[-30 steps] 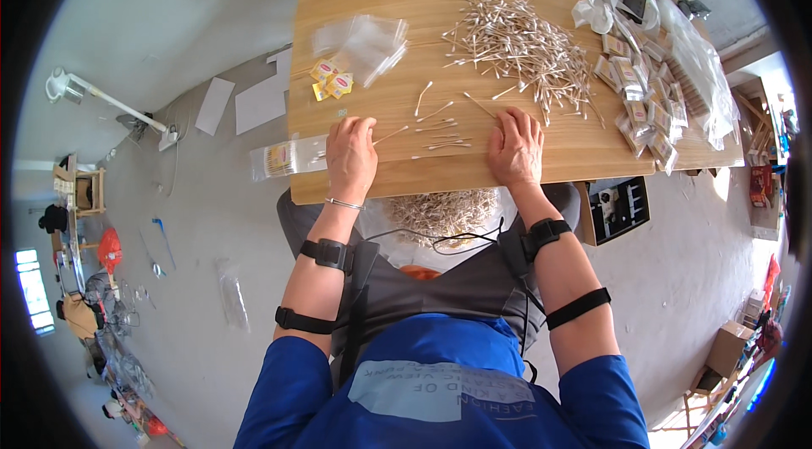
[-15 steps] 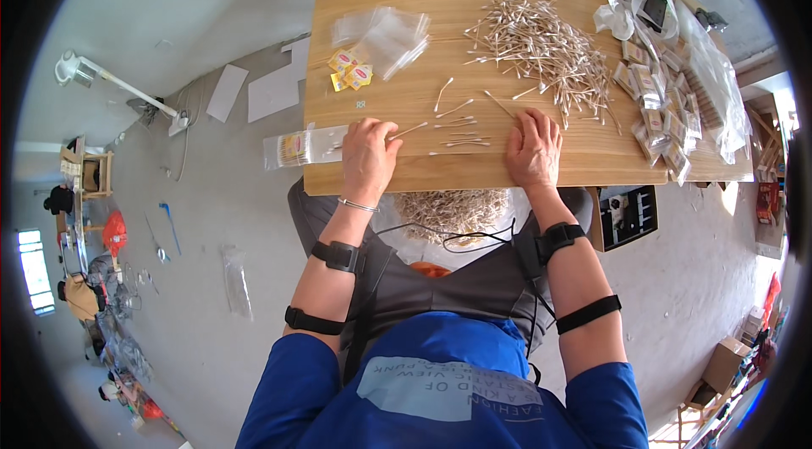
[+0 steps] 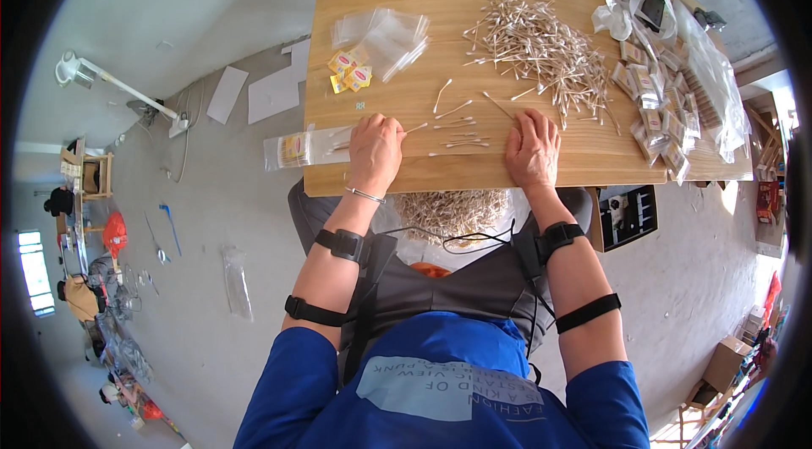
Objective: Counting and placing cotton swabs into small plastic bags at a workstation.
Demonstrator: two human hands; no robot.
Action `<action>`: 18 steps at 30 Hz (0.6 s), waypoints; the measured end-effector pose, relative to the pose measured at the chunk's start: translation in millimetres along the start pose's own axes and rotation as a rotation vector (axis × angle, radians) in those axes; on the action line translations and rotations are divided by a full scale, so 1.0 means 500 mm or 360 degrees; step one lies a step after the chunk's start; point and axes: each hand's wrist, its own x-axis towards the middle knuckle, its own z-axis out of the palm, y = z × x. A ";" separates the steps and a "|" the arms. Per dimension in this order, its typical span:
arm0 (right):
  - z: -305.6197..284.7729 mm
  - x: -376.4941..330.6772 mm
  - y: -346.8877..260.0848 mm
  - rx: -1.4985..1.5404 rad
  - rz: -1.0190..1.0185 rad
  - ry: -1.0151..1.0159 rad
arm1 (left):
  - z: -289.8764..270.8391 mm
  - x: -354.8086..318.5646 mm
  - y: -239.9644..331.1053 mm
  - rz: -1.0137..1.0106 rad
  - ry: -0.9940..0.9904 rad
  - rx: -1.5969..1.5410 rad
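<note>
My left hand [image 3: 375,153] rests on the front of the table, fingers bent together and tips hidden beneath. One cotton swab [image 3: 416,127] pokes out at its right side. To its left, more swabs lie at the mouth of a clear plastic bag [image 3: 325,147] with a yellow card inside; this bag overhangs the table's left edge. My right hand [image 3: 534,147] is set down with curled fingers, its tips also out of sight. A swab [image 3: 496,103] runs up to its index finger. Between the hands lie several loose cotton swabs [image 3: 458,143].
A big pile of cotton swabs [image 3: 545,52] covers the table's back right. Packed boxes [image 3: 651,102] and plastic bags crowd the right edge. Flat clear bags [image 3: 393,39] and yellow cards [image 3: 350,73] lie back left. More swabs [image 3: 452,214] sit below the table's front edge.
My left hand has shifted slightly right, away from the bag, uncovering more of the swabs beside it and covering more of the swab on its right. My right hand stays put.
</note>
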 end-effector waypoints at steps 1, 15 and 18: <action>0.000 0.001 -0.002 0.0008 0.0013 -0.0011 | 0.003 0.001 -0.005 0.0002 0.0004 0.0003; 0.001 0.001 0.001 0.0014 0.0009 -0.0015 | -0.090 0.026 -0.176 -0.0210 0.0014 0.0260; 0.000 0.001 -0.003 0.0012 -0.0002 -0.0009 | -0.104 0.025 -0.206 -0.0205 -0.0078 0.0358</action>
